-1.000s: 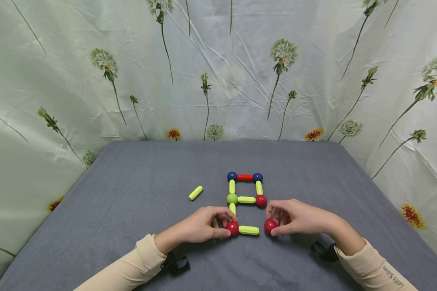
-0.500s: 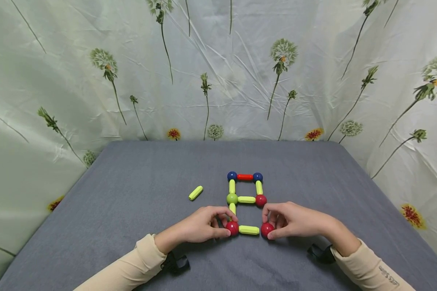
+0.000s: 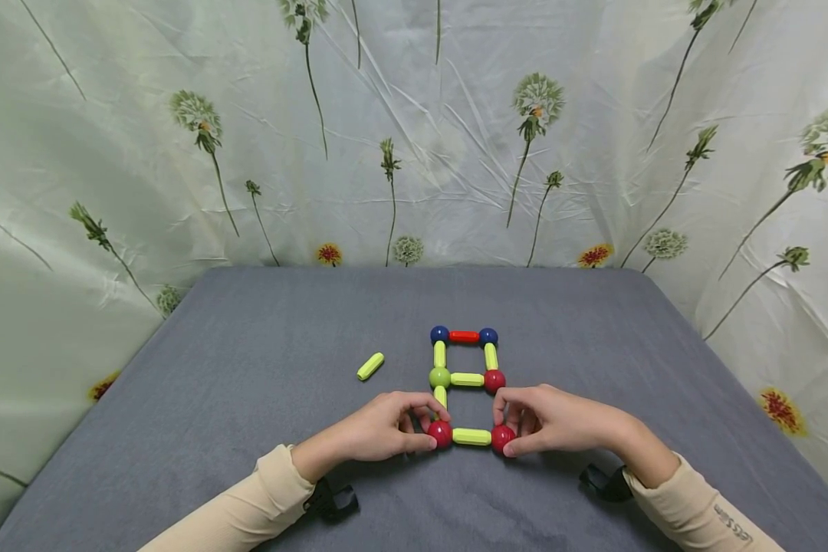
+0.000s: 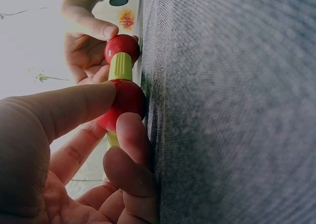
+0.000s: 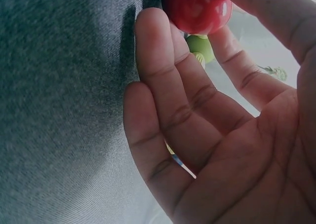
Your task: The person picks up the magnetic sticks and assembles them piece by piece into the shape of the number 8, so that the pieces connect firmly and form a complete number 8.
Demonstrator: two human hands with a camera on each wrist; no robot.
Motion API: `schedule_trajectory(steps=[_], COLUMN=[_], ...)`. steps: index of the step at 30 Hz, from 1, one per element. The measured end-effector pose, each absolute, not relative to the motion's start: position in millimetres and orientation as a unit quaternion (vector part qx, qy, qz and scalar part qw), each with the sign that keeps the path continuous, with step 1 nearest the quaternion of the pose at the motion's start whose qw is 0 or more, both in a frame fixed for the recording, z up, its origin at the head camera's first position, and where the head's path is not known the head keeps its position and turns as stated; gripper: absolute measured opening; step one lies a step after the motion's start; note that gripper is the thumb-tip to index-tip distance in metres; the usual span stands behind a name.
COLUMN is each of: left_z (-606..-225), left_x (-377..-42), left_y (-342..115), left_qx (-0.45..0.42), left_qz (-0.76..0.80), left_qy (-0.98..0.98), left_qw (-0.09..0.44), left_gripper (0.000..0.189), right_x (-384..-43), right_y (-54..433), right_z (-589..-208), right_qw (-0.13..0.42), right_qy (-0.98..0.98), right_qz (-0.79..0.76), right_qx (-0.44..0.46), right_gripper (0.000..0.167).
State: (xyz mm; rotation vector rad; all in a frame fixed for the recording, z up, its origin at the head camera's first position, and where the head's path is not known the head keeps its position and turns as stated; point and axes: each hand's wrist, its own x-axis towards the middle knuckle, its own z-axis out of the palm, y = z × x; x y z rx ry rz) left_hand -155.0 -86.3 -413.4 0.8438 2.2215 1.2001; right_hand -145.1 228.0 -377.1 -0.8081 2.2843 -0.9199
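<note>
My left hand (image 3: 395,426) grips the red ball (image 4: 127,101) at the near left corner of a frame of balls and rods. A second red ball (image 3: 503,440) is pinched between thumb and fingers of my right hand (image 3: 559,420). Between these two balls lies a yellow-green rod (image 3: 471,437), its ends touching both. Another yellow-green rod (image 3: 441,396) runs from the left ball up to a green ball (image 3: 439,377). Beyond it the upper square has two blue balls (image 3: 488,336), a red rod (image 3: 464,336) and a further red ball (image 3: 494,380).
A loose yellow-green rod (image 3: 370,366) lies left of the frame. The grey cloth surface (image 3: 303,330) extends all round, up to a flower-printed curtain (image 3: 414,153) at the back and sides. Black straps (image 3: 333,502) hang at both wrists.
My right hand has moved left with its red ball, closing the gap to the rod's right end. My left hand stays on its ball.
</note>
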Motion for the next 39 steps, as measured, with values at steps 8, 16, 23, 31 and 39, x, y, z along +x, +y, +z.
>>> schedule_trajectory(steps=[8, 16, 23, 31, 39], left_z=[-412, -408, -400, -380, -368], left_x=[-155, -155, -160, -170, -185], left_y=[-86, -89, -97, -114, -129], left_qx=[0.304, 0.299, 0.295, 0.286, 0.238], left_qz=[0.439, 0.444, 0.439, 0.391, 0.323], left_qy=[0.81, 0.807, 0.811, 0.859, 0.913], left_qw=[0.243, 0.251, 0.248, 0.162, 0.073], left_gripper=[0.025, 0.027, 0.03, 0.032, 0.027], right_x=[-146, -146, -147, -146, -145], right_y=[229, 230, 233, 235, 237], right_z=[-377, -376, -377, -378, -377], right_qw=[0.279, 0.278, 0.274, 0.272, 0.274], right_qy=[0.848, 0.846, 0.85, 0.849, 0.849], right_qz=[-0.34, -0.344, -0.342, -0.345, -0.347], right_qx=[-0.297, -0.297, -0.293, -0.294, -0.289], right_gripper=[0.027, 0.025, 0.024, 0.024, 0.025])
